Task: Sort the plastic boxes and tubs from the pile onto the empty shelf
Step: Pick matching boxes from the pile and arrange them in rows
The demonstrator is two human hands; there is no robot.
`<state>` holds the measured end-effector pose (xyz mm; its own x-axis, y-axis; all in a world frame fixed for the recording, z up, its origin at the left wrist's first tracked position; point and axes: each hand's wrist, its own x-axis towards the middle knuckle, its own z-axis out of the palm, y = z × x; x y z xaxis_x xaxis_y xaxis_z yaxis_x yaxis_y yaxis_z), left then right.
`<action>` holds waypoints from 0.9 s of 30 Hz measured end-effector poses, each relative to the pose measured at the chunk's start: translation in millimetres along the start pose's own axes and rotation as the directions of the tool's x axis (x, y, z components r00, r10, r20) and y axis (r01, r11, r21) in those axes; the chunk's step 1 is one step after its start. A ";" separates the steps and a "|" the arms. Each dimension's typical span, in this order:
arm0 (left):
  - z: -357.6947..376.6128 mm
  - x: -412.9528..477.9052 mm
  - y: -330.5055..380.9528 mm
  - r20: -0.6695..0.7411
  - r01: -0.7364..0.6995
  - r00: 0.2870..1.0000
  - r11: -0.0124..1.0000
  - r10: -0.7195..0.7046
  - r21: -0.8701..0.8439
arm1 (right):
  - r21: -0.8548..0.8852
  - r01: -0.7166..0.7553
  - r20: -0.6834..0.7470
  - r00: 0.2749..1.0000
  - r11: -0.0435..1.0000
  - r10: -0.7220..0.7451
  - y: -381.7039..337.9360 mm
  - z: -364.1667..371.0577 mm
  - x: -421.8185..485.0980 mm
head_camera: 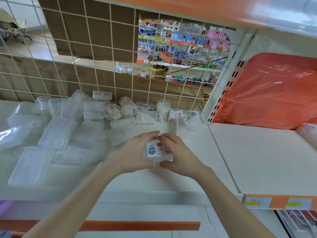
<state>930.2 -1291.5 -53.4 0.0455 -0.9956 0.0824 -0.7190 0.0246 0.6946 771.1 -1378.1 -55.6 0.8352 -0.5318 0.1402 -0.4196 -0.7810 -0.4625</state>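
Note:
Both my hands hold one small clear plastic box [155, 152] with a cartoon label, just above the white shelf [180, 172]. My left hand [137, 152] grips its left side, fingers over the top edge and thumb under the near edge. My right hand [176, 153] grips its right side the same way. A pile of clear plastic boxes [56, 133] lies to the left on the shelf. Round clear tubs [113, 111] and labelled tubs [174, 115] stand and lie along the back by the wire grid.
A white wire grid [109, 54] backs the shelf, with brown cardboard behind it. A slotted upright [221, 93] divides this bay from the right one, where the white shelf [257, 155] holds orange-wrapped goods [274, 93]. An orange shelf edge [154, 7] hangs overhead.

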 end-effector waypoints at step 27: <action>55.2 -20.7 -6.6 -0.259 0.308 0.933 0.925 -0.248 0.223 | 0.055 -0.444 -0.297 0.848 0.894 0.439 35.5 29.3 -63.4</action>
<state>895.8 -1276.1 -99.1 0.4007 -0.9118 0.0895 -0.8054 -0.3040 0.5088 713.6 -1362.6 -106.6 0.4182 -0.8912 0.1756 -0.7264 -0.4442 -0.5244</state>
